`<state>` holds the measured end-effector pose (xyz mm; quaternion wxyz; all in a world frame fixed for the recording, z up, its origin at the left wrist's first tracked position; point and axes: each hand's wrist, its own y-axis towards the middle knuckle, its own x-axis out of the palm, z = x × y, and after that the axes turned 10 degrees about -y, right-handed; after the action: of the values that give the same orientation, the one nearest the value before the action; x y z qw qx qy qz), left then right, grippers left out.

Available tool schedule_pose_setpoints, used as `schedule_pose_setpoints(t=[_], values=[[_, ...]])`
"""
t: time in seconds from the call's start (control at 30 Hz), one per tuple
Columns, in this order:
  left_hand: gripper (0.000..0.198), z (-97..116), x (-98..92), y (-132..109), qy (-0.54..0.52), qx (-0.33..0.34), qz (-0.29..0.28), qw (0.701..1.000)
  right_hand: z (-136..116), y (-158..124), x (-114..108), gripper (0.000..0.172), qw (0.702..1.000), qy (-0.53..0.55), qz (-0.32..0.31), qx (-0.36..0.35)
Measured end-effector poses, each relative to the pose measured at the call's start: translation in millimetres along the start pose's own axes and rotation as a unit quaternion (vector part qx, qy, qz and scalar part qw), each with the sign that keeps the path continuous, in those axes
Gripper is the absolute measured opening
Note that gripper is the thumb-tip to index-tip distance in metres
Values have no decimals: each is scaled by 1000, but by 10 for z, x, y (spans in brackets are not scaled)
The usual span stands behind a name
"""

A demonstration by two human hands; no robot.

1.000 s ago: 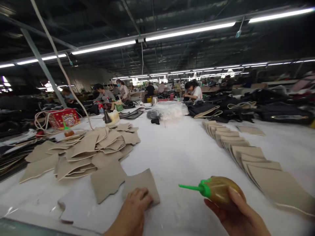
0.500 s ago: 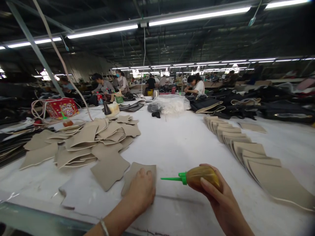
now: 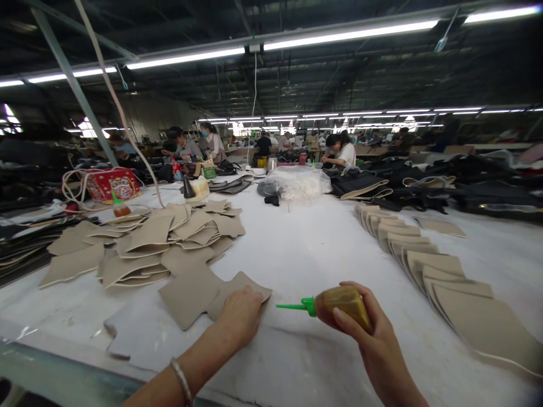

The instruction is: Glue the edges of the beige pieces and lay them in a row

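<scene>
A white work table (image 3: 305, 249) is partly covered by a heap of beige cut fabric pieces (image 3: 161, 243). One flat beige piece (image 3: 231, 288) beside it is pressed down by the left hand (image 3: 240, 314), with the fingers loosely bent. Just to the right, an amber green-nozzled squeeze bottle (image 3: 339, 302) is gripped by the right hand (image 3: 369, 345).

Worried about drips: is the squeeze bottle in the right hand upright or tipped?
Tipped sideways: the squeeze bottle lies roughly level in the right hand, green nozzle pointing left.
</scene>
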<state>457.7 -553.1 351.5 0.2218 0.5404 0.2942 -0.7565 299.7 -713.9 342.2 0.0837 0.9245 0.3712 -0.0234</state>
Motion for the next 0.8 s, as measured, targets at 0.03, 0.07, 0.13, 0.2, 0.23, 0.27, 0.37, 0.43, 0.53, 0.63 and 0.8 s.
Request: schedule_pose_setpoints(t=[0.03,0.07,0.13,0.2,0.23,0.27,0.37,0.43,0.53,0.63,0.8], values=[[40,-56,-20,1,-2,14,2,1000,-2,9,22,53,1000,-14,2,-7],[44,-105,-38,2,-6,31,6,999,-2,22,47,53,999,-32,4,-14],[51,-178,-64,6,-22,63,15,998,10,58,102,54,997,-73,7,-36],[53,-221,-74,16,-35,76,21,996,33,105,155,54,990,-119,-3,-71],[53,-236,-73,24,-39,74,21,996,47,130,180,54,985,-144,-13,-91],[53,-248,-69,33,-40,73,19,996,62,153,205,53,979,-169,-26,-113],[55,-281,-43,60,-43,68,22,997,95,203,280,52,957,-231,-58,-165],[56,-300,-20,70,-46,63,26,997,106,217,333,52,945,-258,-67,-188],[56,-316,10,71,-46,55,26,997,112,220,405,51,932,-285,-80,-209],[52,-318,33,64,-49,51,29,997,115,212,447,49,921,-305,-92,-224],[46,-316,78,60,-48,55,42,996,115,217,444,48,927,-299,-98,-205]])
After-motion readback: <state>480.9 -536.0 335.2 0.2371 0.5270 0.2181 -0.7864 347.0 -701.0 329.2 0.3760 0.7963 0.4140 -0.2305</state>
